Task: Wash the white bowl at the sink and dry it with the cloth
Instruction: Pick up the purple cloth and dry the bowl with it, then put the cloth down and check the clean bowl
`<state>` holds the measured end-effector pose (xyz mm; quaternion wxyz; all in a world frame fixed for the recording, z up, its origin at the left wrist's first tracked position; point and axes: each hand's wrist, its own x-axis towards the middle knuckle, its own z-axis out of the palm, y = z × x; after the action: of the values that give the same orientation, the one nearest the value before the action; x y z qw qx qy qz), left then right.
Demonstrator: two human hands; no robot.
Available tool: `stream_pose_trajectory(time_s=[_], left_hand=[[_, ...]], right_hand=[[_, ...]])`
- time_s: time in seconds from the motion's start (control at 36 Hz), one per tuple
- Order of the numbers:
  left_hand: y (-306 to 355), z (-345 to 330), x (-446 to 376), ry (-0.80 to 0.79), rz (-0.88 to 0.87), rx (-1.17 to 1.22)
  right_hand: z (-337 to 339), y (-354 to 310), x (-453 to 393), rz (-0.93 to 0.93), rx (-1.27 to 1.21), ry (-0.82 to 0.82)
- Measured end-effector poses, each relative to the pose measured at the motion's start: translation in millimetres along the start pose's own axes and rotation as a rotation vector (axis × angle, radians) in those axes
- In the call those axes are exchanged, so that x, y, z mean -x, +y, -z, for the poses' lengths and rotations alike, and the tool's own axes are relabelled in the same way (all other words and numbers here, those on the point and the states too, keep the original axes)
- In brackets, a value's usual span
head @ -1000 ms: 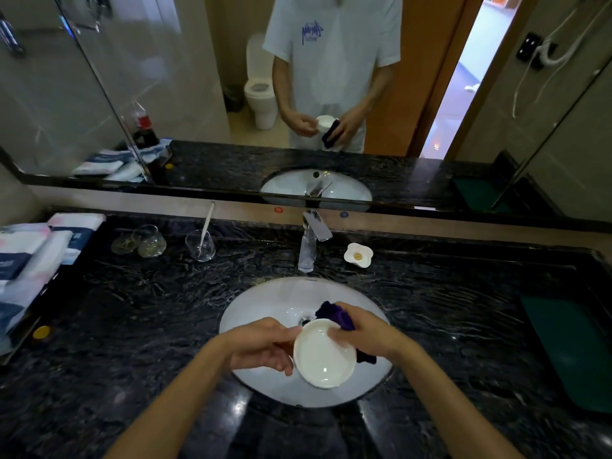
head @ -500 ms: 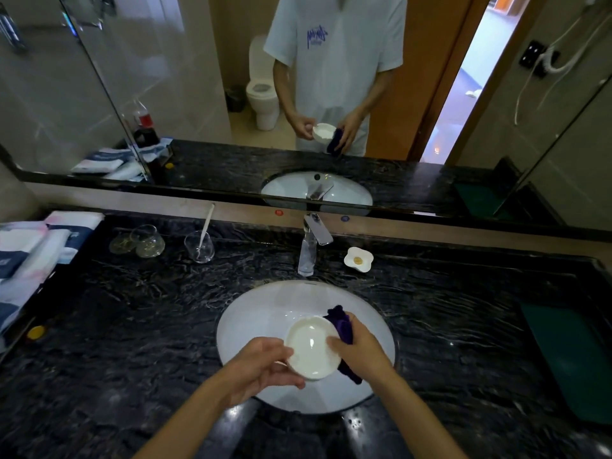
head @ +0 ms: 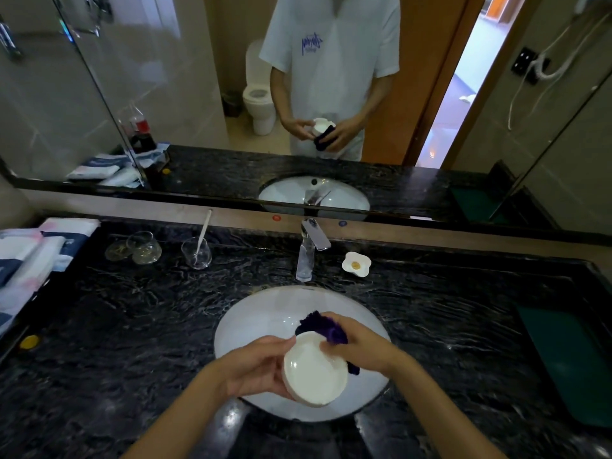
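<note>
The white bowl (head: pixel 314 371) is held over the white oval sink (head: pixel 261 321), tilted with its inside toward me. My left hand (head: pixel 253 369) grips its left rim from the side and underneath. My right hand (head: pixel 359 346) holds a dark purple cloth (head: pixel 326 327) bunched against the bowl's upper right rim, with the thumb on the rim. Part of the cloth hangs behind and below the bowl. The chrome tap (head: pixel 309 250) stands behind the sink, and no water runs from it.
The black marble counter (head: pixel 132 323) holds two glass cups (head: pixel 142 250), a glass with a spoon (head: pixel 197 253), folded towels (head: pixel 29 256) at far left, a small white flower-shaped dish (head: pixel 356 264) right of the tap, and a green mat (head: pixel 563 362) at right. A mirror (head: pixel 165 94) spans the wall.
The bowl has tipped more upright and shifted slightly toward me. My right hand with the cloth moved along the rim to its upper right edge.
</note>
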<state>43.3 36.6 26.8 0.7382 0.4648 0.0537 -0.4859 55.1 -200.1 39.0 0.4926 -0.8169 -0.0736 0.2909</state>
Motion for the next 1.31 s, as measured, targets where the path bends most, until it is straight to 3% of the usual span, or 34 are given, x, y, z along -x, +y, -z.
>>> stream_pose_trajectory(time_s=[0.17, 0.44, 0.72, 1.03, 1.17, 1.31], left_hand=[[10, 6, -9, -0.030, -0.027, -0.080], [-26, 1, -25, 0.151, -0.151, 0.190], [-40, -28, -46, 0.400, -0.294, 0.358], [-65, -31, -58, 0.336, -0.315, 0.516], [-74, -37, -68, 0.345, -0.329, 0.544], [-85, -43, -80, 0.375, -0.342, 0.597]], right_hand=[[13, -8, -15, 0.004, 0.040, -0.012], [-11, 21, -14, -0.050, -0.192, 0.270], [-62, 50, -10, -0.168, -0.541, 0.703], [-23, 102, 28, -0.271, -1.257, 0.562], [19, 151, 53, -0.280, -1.217, 0.725], [79, 197, 72, -0.291, -0.916, 0.902]])
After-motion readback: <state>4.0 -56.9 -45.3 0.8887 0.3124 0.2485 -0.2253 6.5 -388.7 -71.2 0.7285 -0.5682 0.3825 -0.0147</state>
